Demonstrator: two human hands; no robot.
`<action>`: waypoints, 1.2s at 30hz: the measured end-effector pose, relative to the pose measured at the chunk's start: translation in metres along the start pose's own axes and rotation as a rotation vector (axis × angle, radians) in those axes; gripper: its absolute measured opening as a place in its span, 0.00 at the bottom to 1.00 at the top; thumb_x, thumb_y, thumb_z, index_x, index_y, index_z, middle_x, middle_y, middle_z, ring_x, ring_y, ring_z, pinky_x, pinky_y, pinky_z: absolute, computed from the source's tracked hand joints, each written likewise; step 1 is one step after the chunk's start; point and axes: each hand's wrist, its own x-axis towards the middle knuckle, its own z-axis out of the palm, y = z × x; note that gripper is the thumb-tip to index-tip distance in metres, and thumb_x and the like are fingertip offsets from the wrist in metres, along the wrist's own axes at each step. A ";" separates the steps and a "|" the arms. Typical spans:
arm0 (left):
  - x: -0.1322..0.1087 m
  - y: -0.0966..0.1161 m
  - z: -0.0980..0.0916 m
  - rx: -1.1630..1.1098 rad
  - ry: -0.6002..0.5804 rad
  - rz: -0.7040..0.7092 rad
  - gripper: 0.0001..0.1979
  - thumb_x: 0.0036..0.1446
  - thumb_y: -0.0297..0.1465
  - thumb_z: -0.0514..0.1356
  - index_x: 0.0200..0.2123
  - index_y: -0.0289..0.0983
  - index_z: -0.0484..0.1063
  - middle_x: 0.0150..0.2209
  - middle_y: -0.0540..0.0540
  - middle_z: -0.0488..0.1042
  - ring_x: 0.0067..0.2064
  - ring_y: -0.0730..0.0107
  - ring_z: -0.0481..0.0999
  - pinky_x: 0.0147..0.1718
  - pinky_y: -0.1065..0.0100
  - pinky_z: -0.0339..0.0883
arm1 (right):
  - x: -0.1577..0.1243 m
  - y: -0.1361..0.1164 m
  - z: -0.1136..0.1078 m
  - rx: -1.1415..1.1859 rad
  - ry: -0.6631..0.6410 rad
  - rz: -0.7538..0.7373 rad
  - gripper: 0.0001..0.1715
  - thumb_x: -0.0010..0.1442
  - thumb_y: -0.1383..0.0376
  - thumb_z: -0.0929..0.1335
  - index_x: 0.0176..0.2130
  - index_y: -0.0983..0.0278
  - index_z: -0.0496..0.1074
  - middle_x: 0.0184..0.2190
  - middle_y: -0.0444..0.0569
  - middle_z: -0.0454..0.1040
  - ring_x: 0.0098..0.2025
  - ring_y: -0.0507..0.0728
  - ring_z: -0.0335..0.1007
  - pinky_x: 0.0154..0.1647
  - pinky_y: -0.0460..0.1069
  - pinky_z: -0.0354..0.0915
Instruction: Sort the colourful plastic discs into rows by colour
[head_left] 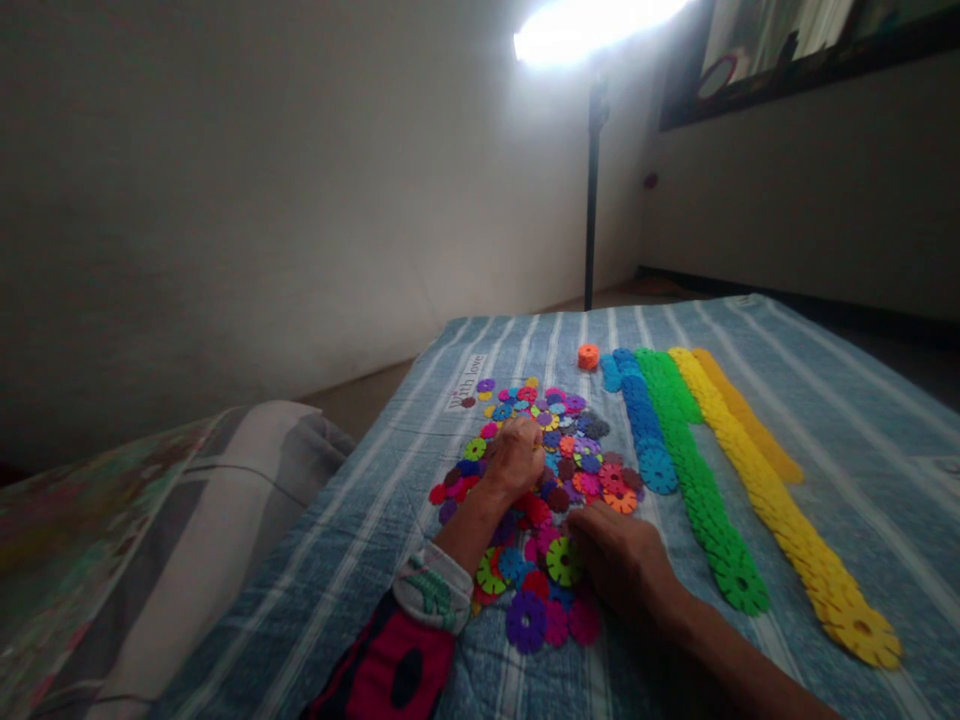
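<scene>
While the striped cloth (360, 520) carries colour-matched rows (697, 500) beside a mixed disc pile (566, 467), the left hand (517, 455) and right hand (626, 555) curl at the pile; either grip's opening and contents I cannot tell. Sorting seems underway; the next move calls for separating matching pieces.

Room corner (643, 215) with lit lamp (600, 28)
The lamp tops a dark vertical pole (592, 200). Pale wall (262, 200) at left; right wall (795, 180) carries a dark-framed window (780, 35) above and dark skirting (787, 300) at its base.
</scene>
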 end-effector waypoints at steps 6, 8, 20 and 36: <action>0.000 0.006 -0.005 0.029 -0.042 -0.014 0.08 0.52 0.22 0.53 0.26 0.38 0.68 0.31 0.46 0.72 0.38 0.65 0.71 0.40 0.66 0.64 | 0.000 0.001 0.003 -0.015 0.016 -0.001 0.14 0.63 0.70 0.58 0.29 0.62 0.66 0.23 0.43 0.67 0.22 0.50 0.61 0.23 0.46 0.48; -0.002 0.008 -0.008 0.055 -0.062 0.003 0.10 0.54 0.22 0.52 0.27 0.38 0.70 0.32 0.45 0.73 0.39 0.64 0.72 0.41 0.65 0.64 | 0.000 0.001 0.004 -0.024 0.017 -0.002 0.14 0.63 0.70 0.58 0.29 0.62 0.66 0.23 0.43 0.67 0.22 0.50 0.60 0.23 0.46 0.48; -0.003 0.012 -0.009 0.183 -0.148 0.051 0.14 0.59 0.24 0.49 0.36 0.35 0.76 0.37 0.40 0.75 0.43 0.59 0.73 0.44 0.62 0.65 | 0.001 0.001 0.001 -0.012 0.029 -0.027 0.14 0.64 0.69 0.58 0.28 0.62 0.65 0.22 0.42 0.66 0.22 0.49 0.60 0.23 0.46 0.48; -0.004 0.008 -0.005 0.270 -0.131 0.017 0.14 0.61 0.27 0.49 0.36 0.38 0.76 0.37 0.41 0.74 0.43 0.59 0.71 0.42 0.63 0.65 | 0.000 0.002 0.004 -0.009 0.023 -0.015 0.14 0.64 0.70 0.58 0.28 0.62 0.65 0.22 0.42 0.66 0.22 0.49 0.60 0.24 0.46 0.47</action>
